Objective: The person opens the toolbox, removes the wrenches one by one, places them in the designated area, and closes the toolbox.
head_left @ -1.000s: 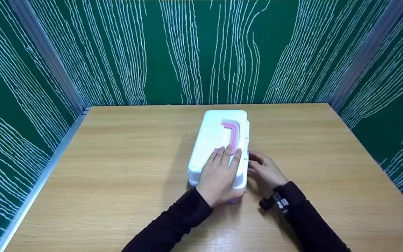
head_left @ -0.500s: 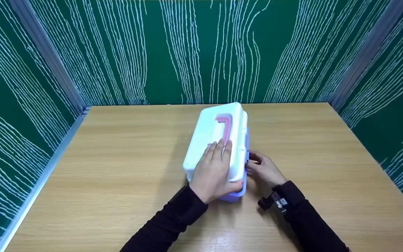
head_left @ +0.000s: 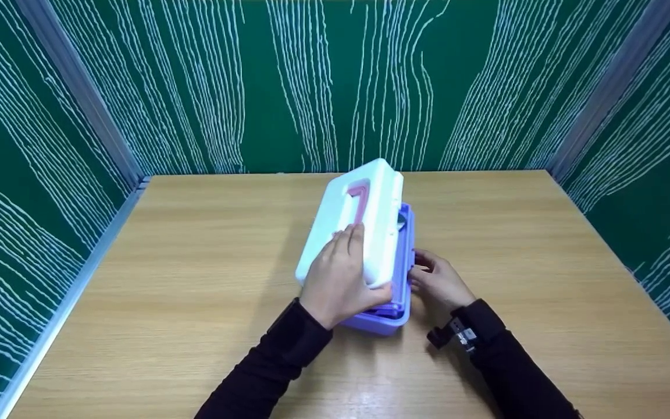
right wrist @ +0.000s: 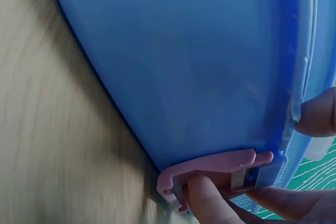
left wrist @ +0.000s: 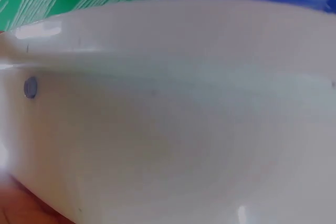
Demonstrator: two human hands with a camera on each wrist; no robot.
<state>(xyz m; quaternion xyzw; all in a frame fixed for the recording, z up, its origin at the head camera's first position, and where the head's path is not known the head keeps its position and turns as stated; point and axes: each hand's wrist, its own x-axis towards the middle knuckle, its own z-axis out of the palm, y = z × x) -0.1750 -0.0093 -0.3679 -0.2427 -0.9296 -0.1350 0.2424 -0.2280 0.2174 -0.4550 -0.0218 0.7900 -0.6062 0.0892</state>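
A blue-purple storage box (head_left: 376, 323) stands on the table, its white lid (head_left: 324, 218) tilted up along the right side. My left hand (head_left: 338, 285) grips this lid, fingers over the top near the pink handle (head_left: 360, 195) and thumb at the raised edge. The lid's pale inside fills most of the left wrist view. At the box's right side, my right hand (head_left: 442, 282) has its fingers around a pink latch (right wrist: 220, 163), with one fingertip (right wrist: 317, 114) at the rim. Through the gap show an inner tray (head_left: 403, 250) and a shiny rounded piece (head_left: 401, 221).
The box rests on a wood-grain table (head_left: 207, 244). Green panels with white wavy lines (head_left: 335, 87) stand around the table at the back and sides, joined by grey corner posts (head_left: 614, 87).
My left hand has moved left and raised the lid's right edge, swinging it up to the left. The box's inside now shows; my right hand stays at the box's side.
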